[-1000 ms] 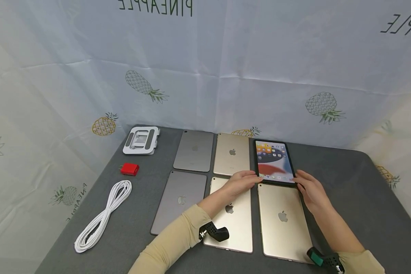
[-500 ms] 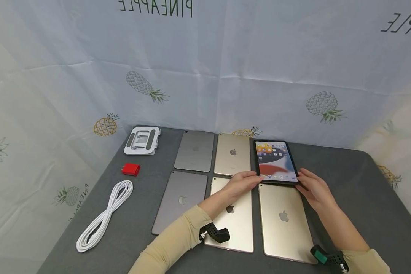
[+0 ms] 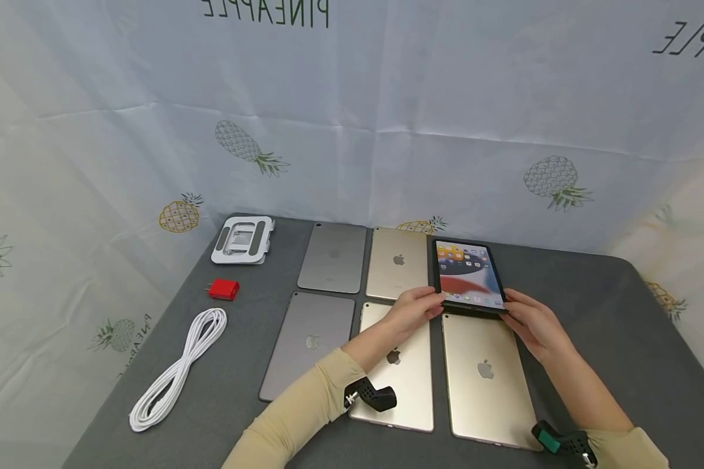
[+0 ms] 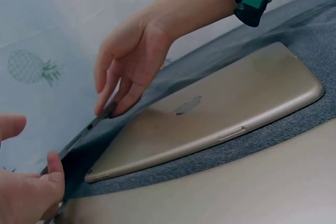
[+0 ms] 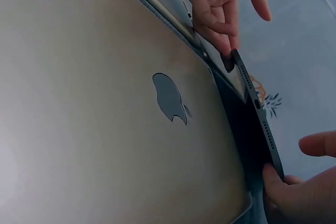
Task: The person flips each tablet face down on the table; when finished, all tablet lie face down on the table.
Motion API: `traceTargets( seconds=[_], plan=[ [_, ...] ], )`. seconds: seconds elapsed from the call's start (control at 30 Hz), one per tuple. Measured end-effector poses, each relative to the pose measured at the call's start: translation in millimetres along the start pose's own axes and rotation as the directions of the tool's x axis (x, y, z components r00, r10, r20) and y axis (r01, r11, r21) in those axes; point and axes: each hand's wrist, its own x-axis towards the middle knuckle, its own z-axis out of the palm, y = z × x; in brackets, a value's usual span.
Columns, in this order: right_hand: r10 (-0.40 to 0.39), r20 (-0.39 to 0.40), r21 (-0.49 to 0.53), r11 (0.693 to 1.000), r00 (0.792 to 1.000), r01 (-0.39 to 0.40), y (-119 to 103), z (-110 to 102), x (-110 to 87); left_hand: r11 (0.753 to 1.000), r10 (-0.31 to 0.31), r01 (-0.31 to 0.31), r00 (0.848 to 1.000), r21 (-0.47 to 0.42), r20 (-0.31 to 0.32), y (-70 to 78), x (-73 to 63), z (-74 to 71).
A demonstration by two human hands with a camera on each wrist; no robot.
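A dark-framed tablet (image 3: 469, 273) with a lit screen of app icons lies at the back right of the others. Its near edge is tilted up off the cloth, as the edge with its port (image 5: 257, 103) shows in the right wrist view. My left hand (image 3: 412, 315) holds the near left corner, fingers at the edge and underside, its thumb standing away in the right wrist view. At the near right corner, my right hand (image 3: 535, 324) holds the same edge. Just below lies a gold tablet (image 3: 487, 378), back up. Another gold tablet (image 3: 396, 384) lies under my left forearm.
Two grey tablets (image 3: 332, 259) and a further gold tablet (image 3: 396, 264) lie back up on the grey cloth (image 3: 586, 312). At the left are a white folding stand (image 3: 243, 240), a red charger plug (image 3: 223, 289) and a coiled white cable (image 3: 178, 371). A pineapple-print curtain (image 3: 352, 98) hangs behind.
The lit tablet's near edge has risen and tilted up, with both hands at its near corners. My left hand has shifted slightly up and left. The other things stay put.
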Motion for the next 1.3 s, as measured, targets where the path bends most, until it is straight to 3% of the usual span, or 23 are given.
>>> traceTargets(
  seconds=[0.27,0.5,0.67,0.8,0.87,0.97,1.07,1.2,1.3],
  plan=[
    [-0.013,-0.013,-0.112,0.994,1.0,0.011,0,11,-1.3,0.998,0.016,-0.008,0.994,0.07,-0.11,0.4,4.2,1.8],
    [0.002,0.012,-0.226,0.974,1.0,0.001,4,20,0.6,0.993,0.117,-0.113,0.982,0.04,-0.149,5.2,5.5,5.2],
    [-0.007,0.055,-0.253,0.967,0.998,0.021,4,28,5.7,0.984,0.179,-0.18,0.972,0.006,-0.155,10.2,5.8,8.6],
    [0.0,0.079,-0.3,0.954,0.997,0.024,4,35,10.3,0.973,0.228,-0.221,0.962,0.065,-0.153,15.1,4.2,11.6],
    [-0.007,0.099,-0.34,0.94,0.995,0.041,4,39,12.0,0.958,0.264,-0.242,0.954,0.152,-0.144,18.1,2.3,13.3],
    [-0.056,0.129,-0.424,0.899,0.99,0.106,5,44,12.4,0.917,0.315,-0.27,0.942,0.295,-0.117,23.9,-2.6,16.5],
    [-0.126,0.134,-0.524,0.833,0.983,0.178,4,48,9.6,0.865,0.358,-0.298,0.93,0.404,-0.081,28.4,-6.9,21.0],
    [-0.253,0.133,-0.652,0.706,0.958,0.277,0,53,5.6,0.829,0.383,-0.318,0.922,0.461,-0.051,30.0,-8.7,25.6],
    [-0.393,0.153,-0.709,0.595,0.907,0.378,-3,59,5.3,0.805,0.397,-0.335,0.917,0.49,-0.026,29.4,-9.0,27.0]
  ],
)
